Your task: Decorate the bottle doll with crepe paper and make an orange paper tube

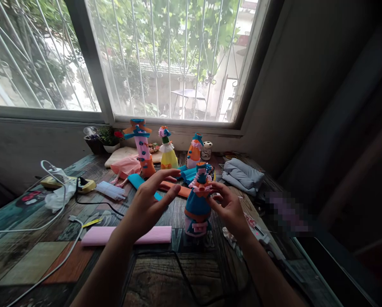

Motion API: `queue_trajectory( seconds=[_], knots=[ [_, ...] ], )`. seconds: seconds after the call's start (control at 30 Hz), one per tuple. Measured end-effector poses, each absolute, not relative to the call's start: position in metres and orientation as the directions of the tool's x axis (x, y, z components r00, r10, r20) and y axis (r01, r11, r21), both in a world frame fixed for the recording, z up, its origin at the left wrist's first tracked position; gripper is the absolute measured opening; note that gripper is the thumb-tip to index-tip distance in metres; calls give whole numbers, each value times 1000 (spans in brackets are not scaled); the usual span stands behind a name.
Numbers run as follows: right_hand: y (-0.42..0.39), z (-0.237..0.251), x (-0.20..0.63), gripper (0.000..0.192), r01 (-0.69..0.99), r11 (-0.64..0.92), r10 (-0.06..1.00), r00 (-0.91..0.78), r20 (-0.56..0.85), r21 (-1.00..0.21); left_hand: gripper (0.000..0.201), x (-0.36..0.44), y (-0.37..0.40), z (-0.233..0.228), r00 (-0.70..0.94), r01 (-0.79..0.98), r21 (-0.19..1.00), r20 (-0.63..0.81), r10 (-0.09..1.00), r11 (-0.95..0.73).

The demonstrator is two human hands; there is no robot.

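Head view: A person works at a wood-patterned table (159, 277) below a barred window (168, 59), both bare hands raised around a bottle-shaped figure (197, 204) dressed in blue, orange and pink. The figure stands upright on the tabletop, between the hands and nearer the right one. The left hand (149, 200) is held off to its side, fingers loosely curved and thumb apart, grasping nothing. The right hand (227, 207) has bent fingertips at the figure's ruffled neck; whether they grip it or merely rest there cannot be told. A pink roll (152, 234) lies beyond the left forearm, and an orange strip (181, 189) stretches behind the figure. Three more decorated pieces, a tall pink-and-orange one (142, 147), a yellow one (168, 158) and a smaller orange one (194, 152), stand near the sill. A folded grey cloth (243, 175) lies at right.
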State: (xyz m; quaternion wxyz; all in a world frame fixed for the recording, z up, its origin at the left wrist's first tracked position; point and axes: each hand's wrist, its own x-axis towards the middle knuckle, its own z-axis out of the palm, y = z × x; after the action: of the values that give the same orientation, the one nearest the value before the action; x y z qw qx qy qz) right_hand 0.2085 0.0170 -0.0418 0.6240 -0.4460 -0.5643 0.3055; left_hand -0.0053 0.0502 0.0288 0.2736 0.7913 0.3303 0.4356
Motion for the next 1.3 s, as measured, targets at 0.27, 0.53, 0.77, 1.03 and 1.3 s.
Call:
queue_trajectory(
  seconds=[0.27, 0.53, 0.77, 1.03, 1.3],
  knots=[
    [7, -37, 200, 33, 173, 404, 906, 56, 419, -898, 40, 8, 44, 21, 342, 180, 762, 545, 765, -623],
    [-2, -33, 194, 30, 266, 415, 900, 22, 436, -870, 25, 21, 33, 30, 274, 127, 723, 633, 724, -680],
    [-1, -31, 194, 28, 283, 447, 885, 1, 466, -849, 25, 17, 31, 32, 259, 140, 708, 648, 716, -692],
    [-8, -16, 213, 44, 340, 375, 927, -116, 358, -862, 27, 14, 32, 29, 220, 110, 715, 660, 719, -690],
    [-35, 5, 220, 40, 322, 474, 867, -11, 498, -819, 24, 18, 17, 33, 271, 193, 602, 726, 632, -775]
  ],
)
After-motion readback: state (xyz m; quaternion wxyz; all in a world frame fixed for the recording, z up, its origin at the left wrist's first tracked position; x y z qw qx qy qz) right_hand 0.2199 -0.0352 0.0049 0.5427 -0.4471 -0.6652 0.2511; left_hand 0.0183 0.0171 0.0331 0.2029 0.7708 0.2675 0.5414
